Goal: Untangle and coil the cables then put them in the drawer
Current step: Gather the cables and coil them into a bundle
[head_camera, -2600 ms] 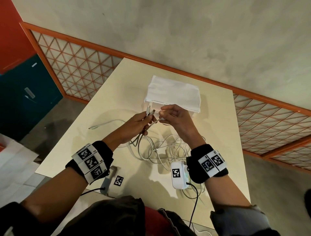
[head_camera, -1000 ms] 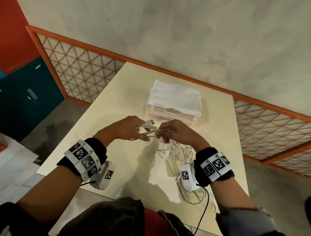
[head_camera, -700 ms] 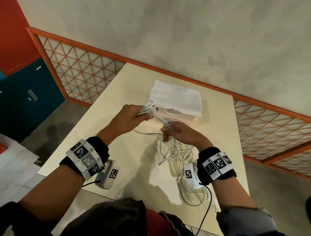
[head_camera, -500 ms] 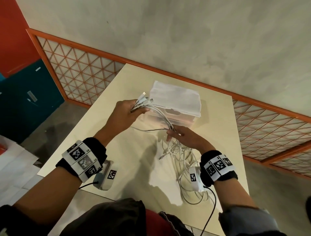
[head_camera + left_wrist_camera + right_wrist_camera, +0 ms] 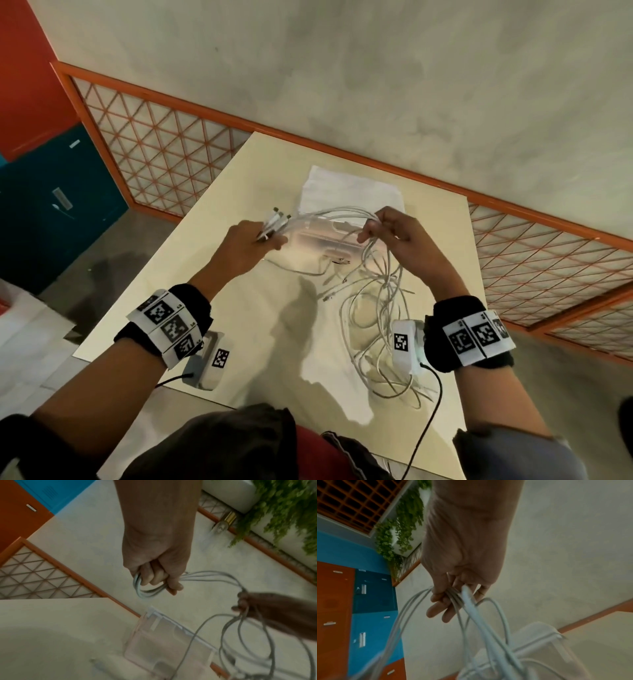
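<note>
Head view: left hand [image 5: 252, 240] fisted round the plug ends of the white cables [image 5: 373, 305], connectors poking out past the knuckles. Right hand [image 5: 399, 236] pinches the same strands further along, both hands raised above the table [image 5: 191, 294]. The rest of the bundle hangs from the right hand and piles in loose loops toward the table's right edge, w/ a few free plugs lying mid-table. Drawer unit [image 5: 349, 195] sits by the far edge, behind the hands; front looks closed, can't be sure.

Left wrist view: fingers [image 5: 154, 577] curled tight round a short bend of several strands; span runs across to the right hand's pinch.

Right wrist view: thumb and fingers pinch a sheaf of strands, two fingers [image 5: 440, 609] hang straighter below. Blurred.

Risks, my guess:
- Pulling hands apart w/ loops crossed below could cinch a knot tighter instead of freeing it.
- Hanging loops near the right edge may slide off, dragging the pile.
- Loose plugs could snag in loops while coiling.
- Coiling all strands together means one lump, not separate coils.
</note>
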Tool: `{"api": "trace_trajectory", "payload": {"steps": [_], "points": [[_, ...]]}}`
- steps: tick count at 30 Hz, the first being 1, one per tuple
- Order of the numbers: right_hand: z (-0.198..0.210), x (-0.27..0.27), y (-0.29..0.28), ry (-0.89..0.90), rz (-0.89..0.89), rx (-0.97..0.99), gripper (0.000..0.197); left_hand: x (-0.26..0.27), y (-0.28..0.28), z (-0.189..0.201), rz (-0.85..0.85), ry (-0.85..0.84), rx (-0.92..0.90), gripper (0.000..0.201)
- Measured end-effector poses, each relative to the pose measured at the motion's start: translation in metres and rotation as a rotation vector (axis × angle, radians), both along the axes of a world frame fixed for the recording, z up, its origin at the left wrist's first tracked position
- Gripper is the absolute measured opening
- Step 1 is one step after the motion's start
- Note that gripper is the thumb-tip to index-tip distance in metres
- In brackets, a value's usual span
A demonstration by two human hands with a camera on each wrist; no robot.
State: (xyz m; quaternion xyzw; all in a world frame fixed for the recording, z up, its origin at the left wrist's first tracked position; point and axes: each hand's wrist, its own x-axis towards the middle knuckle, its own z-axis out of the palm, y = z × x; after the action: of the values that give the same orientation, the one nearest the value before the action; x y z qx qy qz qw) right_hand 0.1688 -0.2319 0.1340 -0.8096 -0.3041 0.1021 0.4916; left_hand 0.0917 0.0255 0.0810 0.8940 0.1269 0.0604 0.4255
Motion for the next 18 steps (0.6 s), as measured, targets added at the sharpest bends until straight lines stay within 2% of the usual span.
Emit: {"api": "trace_trajectory", "payload": {"steps": [2, 5, 9, 11, 13, 14, 16, 18], "points": [[0.014, -0.006, 0.004, -0.001, -0.006, 0.059, 0.015, -0.002, -0.005, -0.008, -0.058, 0.090, -0.015, 0.026], [0.017, -0.009, 0.006, -0.002, 0.013, 0.025, 0.018, -0.005, -0.011, -0.011, -0.076, 0.114, -0.105, 0.014], [-0.002, -0.007, -0.005, 0.004, 0.002, -0.230, 0.017, -0.009, -0.006, -0.005, -0.068, 0.037, -0.394, 0.042], [-0.012, -0.008, -0.008, 0.032, -0.025, -0.324, 0.014, -0.011, -0.006, 0.000, -0.020, -0.064, -0.459, 0.040], [-0.018, -0.010, -0.008, 0.041, -0.030, -0.387, 0.009, -0.013, -0.010, 0.006, -0.015, -0.141, -0.466, 0.029], [-0.019, -0.011, -0.006, 0.054, -0.021, -0.392, 0.008, -0.014, -0.013, 0.010, -0.067, -0.144, -0.463, 0.027], [-0.019, -0.016, 0.001, 0.075, 0.022, -0.368, 0.008, -0.015, -0.023, 0.015, -0.256, -0.066, -0.395, 0.034], [-0.016, -0.023, 0.010, 0.052, 0.087, -0.324, 0.008, -0.015, -0.037, 0.018, -0.410, 0.077, -0.250, 0.039]]}}
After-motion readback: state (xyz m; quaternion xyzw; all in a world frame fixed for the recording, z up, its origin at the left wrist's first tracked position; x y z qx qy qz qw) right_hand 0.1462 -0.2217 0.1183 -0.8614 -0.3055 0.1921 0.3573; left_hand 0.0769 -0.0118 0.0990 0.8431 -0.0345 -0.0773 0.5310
